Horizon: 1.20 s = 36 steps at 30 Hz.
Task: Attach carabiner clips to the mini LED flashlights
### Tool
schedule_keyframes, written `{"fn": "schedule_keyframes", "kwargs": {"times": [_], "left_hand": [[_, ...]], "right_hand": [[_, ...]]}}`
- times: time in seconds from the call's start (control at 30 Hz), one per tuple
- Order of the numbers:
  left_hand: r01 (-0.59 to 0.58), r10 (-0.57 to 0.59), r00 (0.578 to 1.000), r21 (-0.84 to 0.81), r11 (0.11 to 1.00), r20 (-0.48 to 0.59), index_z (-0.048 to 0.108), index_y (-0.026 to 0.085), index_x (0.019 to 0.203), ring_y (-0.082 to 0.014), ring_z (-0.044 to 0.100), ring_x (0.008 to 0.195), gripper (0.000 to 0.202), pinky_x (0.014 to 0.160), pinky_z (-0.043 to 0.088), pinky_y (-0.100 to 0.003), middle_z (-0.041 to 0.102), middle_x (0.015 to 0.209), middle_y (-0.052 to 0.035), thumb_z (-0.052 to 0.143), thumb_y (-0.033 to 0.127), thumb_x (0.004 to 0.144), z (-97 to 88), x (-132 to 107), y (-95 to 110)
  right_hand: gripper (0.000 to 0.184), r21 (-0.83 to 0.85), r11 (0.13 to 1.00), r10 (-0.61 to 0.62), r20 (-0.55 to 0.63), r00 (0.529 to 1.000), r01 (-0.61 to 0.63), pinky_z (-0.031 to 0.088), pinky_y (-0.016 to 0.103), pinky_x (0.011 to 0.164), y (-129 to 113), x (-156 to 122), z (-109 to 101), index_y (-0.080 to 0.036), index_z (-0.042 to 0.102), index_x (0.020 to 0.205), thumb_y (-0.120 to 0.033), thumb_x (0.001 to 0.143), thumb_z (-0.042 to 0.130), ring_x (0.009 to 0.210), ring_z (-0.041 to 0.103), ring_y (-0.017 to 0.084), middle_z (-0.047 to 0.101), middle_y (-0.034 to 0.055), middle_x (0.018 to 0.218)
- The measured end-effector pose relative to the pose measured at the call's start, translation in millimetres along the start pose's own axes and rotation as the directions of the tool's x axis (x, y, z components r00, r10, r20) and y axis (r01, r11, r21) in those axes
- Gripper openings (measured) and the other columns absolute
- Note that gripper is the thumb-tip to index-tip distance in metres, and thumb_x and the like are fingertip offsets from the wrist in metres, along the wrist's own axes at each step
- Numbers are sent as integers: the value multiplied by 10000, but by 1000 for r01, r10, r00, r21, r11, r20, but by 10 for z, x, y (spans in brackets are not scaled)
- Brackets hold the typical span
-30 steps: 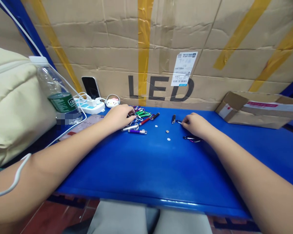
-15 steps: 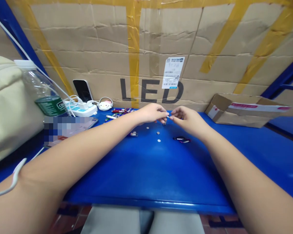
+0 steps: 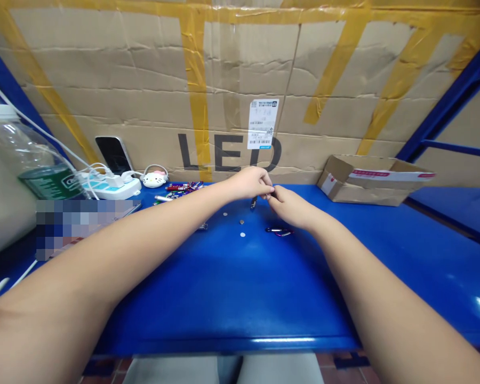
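Note:
My left hand (image 3: pixel 251 182) is closed in a pinch, with its fingertips against those of my right hand (image 3: pixel 291 205). The right hand is closed too; whatever small thing lies between the fingertips is hidden. Just below the left fingers shows a small dark cylinder (image 3: pixel 253 203); I cannot tell whether it is held or standing on the table. Nearer to me lie several small round discs, among them a whitish disc (image 3: pixel 242 234) and a brownish disc (image 3: pixel 241 222). Two dark, shiny tube-like pieces (image 3: pixel 279 231) lie below the right hand.
Behind my left forearm is a pile of small coloured metallic tubes (image 3: pixel 184 186). A power strip (image 3: pixel 120 189), a white cat-faced gadget (image 3: pixel 155 180), a phone (image 3: pixel 114 154) and a bottle (image 3: pixel 50 181) stand left. An open cardboard box (image 3: pixel 372 186) sits back right on the blue table (image 3: pixel 240 298).
My fingertips have come together, the right hand closing in on the left, and the pale bit between them no longer shows. The camera view has turned slightly right.

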<state>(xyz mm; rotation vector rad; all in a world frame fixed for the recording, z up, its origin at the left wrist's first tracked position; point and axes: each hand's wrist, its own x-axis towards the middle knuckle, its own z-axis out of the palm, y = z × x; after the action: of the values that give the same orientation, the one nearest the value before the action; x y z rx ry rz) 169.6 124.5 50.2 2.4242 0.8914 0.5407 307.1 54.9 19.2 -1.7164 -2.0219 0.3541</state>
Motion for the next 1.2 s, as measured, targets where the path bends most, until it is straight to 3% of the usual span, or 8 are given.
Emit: {"fn": "schedule_keyframes", "kwargs": {"times": [0.17,0.3,0.47,0.53,0.63,0.77,0.93,1.2], "left_hand": [[51,-49,997,34,998,-65,660,141,746,-108,608,591,74,561,434,-212,699,704,-16,635,208,726,43,-22,67],[41,-42,999,-5,999,-7,682,136,741,-100,580,568,113,562,427,-213,676,658,-11,604,218,747,32,-6,35],[-132,119,987,120,984,108,664,147,1048,-137,632,850,286,735,471,-241,703,1003,-59,485,164,825,-90,50,-210],[-312,272,949,342,887,162,628,179,1132,-162,584,1057,382,874,431,-263,647,1182,-64,496,85,786,-118,53,-349],[-540,392,841,534,651,372,633,252,1103,-179,562,1104,314,865,392,-279,631,1212,-38,498,150,839,-98,29,-499],[-592,382,806,624,510,453,655,233,983,-183,602,984,214,800,372,-288,682,1037,-50,458,234,899,-60,-24,-510],[-396,270,916,554,732,297,620,179,1053,-174,609,867,255,744,406,-263,669,1016,-67,449,238,874,-199,-313,-349],[-180,150,983,373,910,108,582,174,1056,-180,572,975,267,896,423,-285,624,1046,-78,405,322,923,-363,-1385,-157]], "right_hand": [[295,-6,999,44,8,999,-43,441,284,798,-32,-20,-24,-134,587,1039,-259,905,356,1007,602,233,649,143,1166],[284,14,999,29,49,998,-30,433,279,802,-41,-31,-34,-152,589,1038,-247,898,361,995,601,225,651,126,1165],[236,-38,995,93,7,996,-92,424,269,706,18,3,-33,-156,561,903,-259,887,349,851,593,208,664,135,1045],[206,-73,987,144,-30,989,-146,404,268,650,21,11,-47,-166,518,817,-259,876,344,769,565,193,659,128,957],[168,-37,981,187,-36,982,-188,383,261,611,-14,-4,-71,-185,462,767,-276,863,358,693,522,168,636,94,849],[143,11,979,203,-11,979,-203,366,258,590,-51,-40,-84,-201,416,735,-278,848,373,630,475,149,578,41,728],[164,32,992,121,-23,992,-120,362,256,593,-78,-60,-78,-209,390,729,-293,864,349,667,471,150,579,45,786],[182,67,996,-62,122,991,54,377,254,585,-524,-263,121,-207,414,757,-314,894,358,655,476,139,600,35,809]]}}
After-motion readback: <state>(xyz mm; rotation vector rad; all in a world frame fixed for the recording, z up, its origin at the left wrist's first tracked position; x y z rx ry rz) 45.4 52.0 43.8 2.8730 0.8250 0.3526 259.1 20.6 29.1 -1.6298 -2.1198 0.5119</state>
